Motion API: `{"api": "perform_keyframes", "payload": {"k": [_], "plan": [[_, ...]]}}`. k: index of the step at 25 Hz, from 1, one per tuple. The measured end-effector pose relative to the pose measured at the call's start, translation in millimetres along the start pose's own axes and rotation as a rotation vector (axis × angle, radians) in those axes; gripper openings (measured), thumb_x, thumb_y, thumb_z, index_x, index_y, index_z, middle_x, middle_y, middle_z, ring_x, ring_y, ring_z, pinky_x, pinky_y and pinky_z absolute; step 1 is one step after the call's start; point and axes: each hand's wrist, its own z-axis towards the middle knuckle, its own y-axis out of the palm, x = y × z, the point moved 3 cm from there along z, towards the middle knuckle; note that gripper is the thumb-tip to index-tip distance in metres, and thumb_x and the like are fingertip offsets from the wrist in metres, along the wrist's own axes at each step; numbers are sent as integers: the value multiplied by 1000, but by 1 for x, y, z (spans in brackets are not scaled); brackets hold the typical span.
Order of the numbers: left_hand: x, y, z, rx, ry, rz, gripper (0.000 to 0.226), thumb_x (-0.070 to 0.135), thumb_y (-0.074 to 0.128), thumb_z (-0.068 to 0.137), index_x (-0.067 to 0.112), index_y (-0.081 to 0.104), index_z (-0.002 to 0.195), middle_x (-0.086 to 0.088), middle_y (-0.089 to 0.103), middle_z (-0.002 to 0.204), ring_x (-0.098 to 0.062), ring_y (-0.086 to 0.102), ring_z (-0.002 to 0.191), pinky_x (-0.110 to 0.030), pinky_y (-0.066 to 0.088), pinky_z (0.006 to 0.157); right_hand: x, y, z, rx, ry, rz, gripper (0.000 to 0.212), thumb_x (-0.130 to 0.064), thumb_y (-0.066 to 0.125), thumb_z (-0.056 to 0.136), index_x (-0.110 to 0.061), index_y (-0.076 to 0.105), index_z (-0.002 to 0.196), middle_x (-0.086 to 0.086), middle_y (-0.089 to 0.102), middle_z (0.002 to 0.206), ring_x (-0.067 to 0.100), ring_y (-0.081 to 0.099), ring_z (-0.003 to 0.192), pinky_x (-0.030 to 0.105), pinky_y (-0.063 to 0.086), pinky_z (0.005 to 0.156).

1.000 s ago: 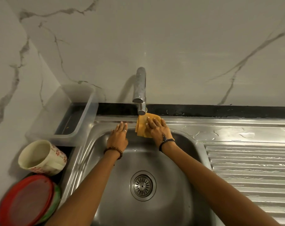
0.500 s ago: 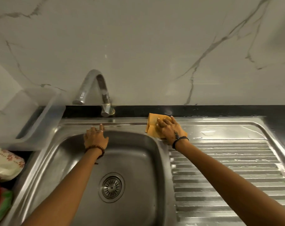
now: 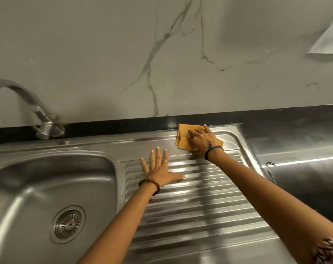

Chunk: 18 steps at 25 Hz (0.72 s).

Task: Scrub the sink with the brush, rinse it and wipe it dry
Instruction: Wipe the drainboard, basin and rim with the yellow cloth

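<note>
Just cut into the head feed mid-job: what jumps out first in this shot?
The orange cloth stands out most, pressed under the right hand at the far edge of the steel drainboard, against the black counter strip. The left hand lies flat with spread fingers on the ridges nearer the basin. The curved tap sits far left.

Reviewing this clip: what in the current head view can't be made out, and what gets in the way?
- Faucet: blurred, its spout cut off by the left edge.
- Orange cloth: its middle is hidden under the right hand, so its folds are unclear.
- Drainboard: strips hidden under both forearms; the left hand lies flat on it.
- White sheet on the wall: cut off by the right edge, unidentifiable.
- Brush: nowhere in view.
</note>
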Motion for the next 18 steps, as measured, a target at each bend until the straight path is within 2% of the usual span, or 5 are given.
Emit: {"api": "perform_keyframes", "payload": {"k": [5, 11, 13, 16, 18], "plan": [[6, 3, 2, -42, -55, 23, 122, 79, 52, 65, 27, -26, 143, -4, -42, 144, -28, -37, 134, -60, -27, 98, 62, 34, -21, -3, 88, 32, 53, -21, 47, 95, -18, 27, 145, 4, 21, 154, 28, 23, 141, 49, 8, 118], [8, 3, 2, -63, -79, 30, 122, 78, 53, 64, 28, -27, 142, -2, -43, 144, -25, -37, 134, -59, -24, 101, 111, 59, -34, 2, 291, 163, 31, -17, 49, 94, -16, 54, 125, 3, 42, 139, 27, 45, 127, 47, 17, 117], [9, 2, 2, -65, -91, 42, 121, 78, 53, 65, 28, -27, 142, -2, -42, 145, -26, -36, 135, -59, -23, 102, 110, 64, -36, 25, 358, 240, 30, -19, 46, 96, -14, 53, 126, 5, 47, 135, 27, 47, 124, 42, 24, 115], [8, 2, 3, -55, -96, 47, 121, 77, 54, 65, 28, -26, 142, -2, -41, 145, -26, -35, 135, -60, -22, 103, 96, 72, -44, 34, 436, 282, 41, -20, 42, 98, -11, 39, 138, 10, 40, 139, 28, 41, 127, 39, 28, 112], [8, 1, 4, -53, -95, 42, 121, 76, 54, 65, 28, -25, 143, -3, -40, 146, -26, -33, 136, -60, -21, 104, 89, 78, -54, 43, 502, 282, 39, -17, 44, 96, -10, 42, 134, 11, 40, 137, 28, 43, 124, 39, 32, 109]]}}
